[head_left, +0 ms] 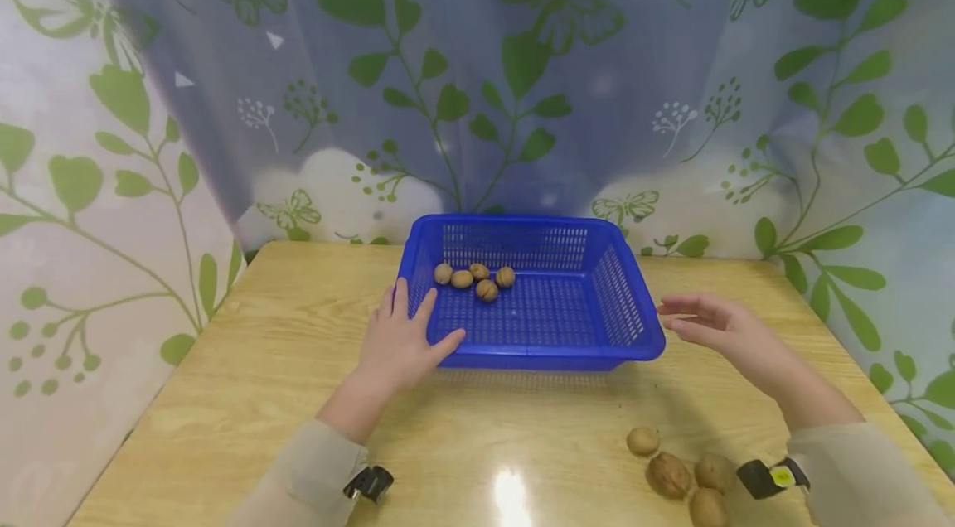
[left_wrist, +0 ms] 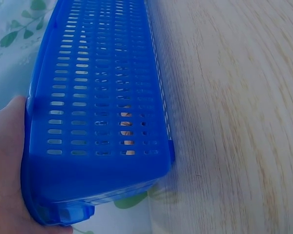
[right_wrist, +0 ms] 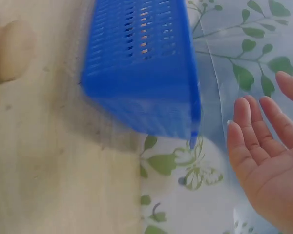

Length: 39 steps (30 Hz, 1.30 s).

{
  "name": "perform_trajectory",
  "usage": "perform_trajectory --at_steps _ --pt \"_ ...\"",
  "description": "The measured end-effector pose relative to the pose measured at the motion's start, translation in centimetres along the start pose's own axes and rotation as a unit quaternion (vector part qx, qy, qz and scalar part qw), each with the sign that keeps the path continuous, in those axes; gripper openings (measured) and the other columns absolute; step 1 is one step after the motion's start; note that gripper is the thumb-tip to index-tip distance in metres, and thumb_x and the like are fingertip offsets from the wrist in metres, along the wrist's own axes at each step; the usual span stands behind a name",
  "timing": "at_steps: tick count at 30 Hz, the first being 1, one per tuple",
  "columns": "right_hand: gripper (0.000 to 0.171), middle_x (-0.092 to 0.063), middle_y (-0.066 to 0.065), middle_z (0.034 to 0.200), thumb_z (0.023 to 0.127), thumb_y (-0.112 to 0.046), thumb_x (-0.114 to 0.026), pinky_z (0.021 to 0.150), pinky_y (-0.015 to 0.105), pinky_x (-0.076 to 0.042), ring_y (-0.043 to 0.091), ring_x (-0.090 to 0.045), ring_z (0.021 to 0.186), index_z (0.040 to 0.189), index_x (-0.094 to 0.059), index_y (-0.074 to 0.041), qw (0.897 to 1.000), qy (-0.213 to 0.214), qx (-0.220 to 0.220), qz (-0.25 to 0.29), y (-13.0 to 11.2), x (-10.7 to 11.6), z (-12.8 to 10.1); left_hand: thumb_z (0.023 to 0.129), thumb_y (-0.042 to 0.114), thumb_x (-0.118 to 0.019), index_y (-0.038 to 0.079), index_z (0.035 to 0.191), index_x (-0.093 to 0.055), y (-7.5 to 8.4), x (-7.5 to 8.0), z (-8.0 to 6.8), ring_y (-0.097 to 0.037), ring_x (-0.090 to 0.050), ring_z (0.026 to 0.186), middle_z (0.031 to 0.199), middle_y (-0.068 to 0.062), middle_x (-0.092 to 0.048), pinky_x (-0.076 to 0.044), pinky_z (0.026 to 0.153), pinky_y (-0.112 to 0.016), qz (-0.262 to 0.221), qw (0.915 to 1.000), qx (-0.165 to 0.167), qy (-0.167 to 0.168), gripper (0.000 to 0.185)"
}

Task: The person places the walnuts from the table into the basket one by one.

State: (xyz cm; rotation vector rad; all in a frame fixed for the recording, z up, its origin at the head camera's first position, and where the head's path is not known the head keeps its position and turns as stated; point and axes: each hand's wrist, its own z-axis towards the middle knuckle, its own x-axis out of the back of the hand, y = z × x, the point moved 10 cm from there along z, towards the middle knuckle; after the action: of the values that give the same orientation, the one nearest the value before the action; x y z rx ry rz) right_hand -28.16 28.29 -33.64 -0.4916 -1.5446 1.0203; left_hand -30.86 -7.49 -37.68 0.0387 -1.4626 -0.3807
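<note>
A blue slotted plastic basket (head_left: 522, 360) stands in the middle of a wooden table (head_left: 261, 361). Several walnuts (head_left: 487, 289) lie in its far left part. My left hand (head_left: 399, 345) rests on the basket's near left corner, fingers straight along the left rim and thumb along the front rim. In the left wrist view the palm (left_wrist: 5, 165) lies against the basket's (left_wrist: 102, 97) edge. My right hand (head_left: 716, 328) hovers open just right of the basket's right rim, apart from it. The right wrist view shows that hand (right_wrist: 263, 151) with fingers spread, beside the basket (right_wrist: 141, 73).
Several loose walnuts (head_left: 667, 473) lie on the table near its front right, under my right forearm; one shows blurred as a walnut (right_wrist: 10, 56). A leaf-and-butterfly patterned curtain (head_left: 522, 96) closes in the back and both sides.
</note>
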Motion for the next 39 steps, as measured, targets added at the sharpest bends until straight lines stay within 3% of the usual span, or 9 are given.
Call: perform_trajectory --at_steps 5,9,15,18,20,23,30,33,39 --pt "0.043 -0.052 0.015 0.131 0.098 -0.022 -0.049 0.085 0.018 -0.043 -0.001 -0.053 0.107 0.135 -0.044 -0.001 1.0 -0.015 -0.018 -0.004 2.7 -0.3 -3.2 0.086 0.069 -0.038 0.011 0.146 -0.032 -0.1 0.1 -0.1 -0.044 -0.009 0.137 0.15 -0.029 -0.009 -0.018 0.106 -0.057 0.001 1.0 0.002 -0.005 0.083" --pt "0.043 -0.054 -0.002 0.13 0.099 -0.012 -0.044 0.085 0.018 -0.043 0.0 -0.052 0.111 0.137 -0.037 0.006 0.994 -0.095 -0.022 0.049 5.7 -2.0 -6.1 0.086 0.069 -0.038 0.011 0.146 -0.032 -0.2 0.2 -0.1 -0.044 -0.008 0.137 0.15 -0.029 -0.009 -0.018 0.106 -0.056 -0.001 1.0 0.003 -0.004 0.083" --pt "0.044 -0.052 -0.014 0.13 0.099 -0.001 -0.036 0.086 0.019 -0.044 -0.001 -0.049 0.113 0.138 -0.023 0.016 0.954 -0.233 -0.039 0.183 10.6 -4.8 -9.3 0.086 0.069 -0.038 0.011 0.146 -0.033 -0.2 0.3 0.0 -0.043 -0.009 0.137 0.15 -0.029 -0.011 -0.018 0.106 -0.057 0.004 1.0 0.001 0.003 0.083" --pt "0.045 -0.049 -0.014 0.134 0.099 0.0 -0.034 0.089 0.019 -0.041 -0.002 -0.046 0.117 0.142 -0.024 0.008 0.926 -0.288 -0.044 0.241 11.8 -5.7 -10.4 0.086 0.069 -0.038 0.012 0.146 -0.033 -0.2 0.0 -0.1 -0.044 -0.009 0.137 0.15 -0.029 -0.011 -0.019 0.106 -0.057 0.003 1.0 0.001 -0.001 0.083" --pt "0.046 -0.046 -0.015 0.137 0.099 0.003 -0.032 0.092 0.018 -0.037 -0.001 -0.042 0.121 0.144 -0.026 0.002 0.91 -0.316 -0.021 0.269 11.7 -6.1 -10.9 0.086 0.07 -0.038 0.012 0.146 -0.032 -0.2 -0.2 -0.2 -0.043 -0.008 0.137 0.15 -0.028 -0.01 -0.018 0.106 -0.056 -0.001 1.0 0.002 -0.003 0.084" --pt "0.05 -0.042 -0.013 0.141 0.098 0.005 -0.032 0.095 0.017 -0.033 -0.001 -0.038 0.124 0.146 -0.028 -0.006 0.897 -0.335 -0.007 0.287 11.7 -6.4 -11.4 0.086 0.07 -0.037 0.012 0.146 -0.032 -0.3 -0.4 -0.2 -0.043 -0.008 0.138 0.15 -0.028 -0.01 -0.018 0.106 -0.056 -0.003 1.0 0.004 0.002 0.084" --pt "0.045 -0.046 -0.016 0.136 0.098 0.001 -0.036 0.091 0.016 -0.034 -0.005 -0.041 0.119 0.143 -0.032 -0.001 0.899 -0.318 -0.071 0.292 12.9 -7.4 -11.9 0.086 0.069 -0.039 0.012 0.145 -0.035 -0.3 -0.2 -0.5 -0.044 -0.011 0.137 0.149 -0.029 -0.012 -0.02 0.105 -0.056 -0.001 1.0 0.002 0.01 0.083" --pt "0.043 -0.049 -0.015 0.134 0.098 0.002 -0.037 0.09 0.015 -0.034 -0.005 -0.042 0.118 0.141 -0.037 0.0 0.902 -0.313 -0.069 0.29 12.9 -7.3 -11.7 0.086 0.07 -0.038 0.012 0.145 -0.035 -0.3 -0.1 -0.4 -0.043 -0.01 0.137 0.15 -0.029 -0.012 -0.02 0.106 -0.056 -0.004 0.9999 0.001 0.012 0.083" --pt "0.041 -0.05 -0.016 0.131 0.095 0.006 -0.041 0.085 0.014 -0.036 -0.008 -0.042 0.115 0.135 -0.047 -0.003 0.94 -0.29 0.004 0.179 12.1 -6.3 -10.7 0.086 0.069 -0.038 0.012 0.145 -0.035 -0.2 0.0 0.0 -0.042 -0.009 0.138 0.15 -0.029 -0.011 -0.019 0.106 -0.055 -0.006 0.9999 0.002 0.015 0.083"
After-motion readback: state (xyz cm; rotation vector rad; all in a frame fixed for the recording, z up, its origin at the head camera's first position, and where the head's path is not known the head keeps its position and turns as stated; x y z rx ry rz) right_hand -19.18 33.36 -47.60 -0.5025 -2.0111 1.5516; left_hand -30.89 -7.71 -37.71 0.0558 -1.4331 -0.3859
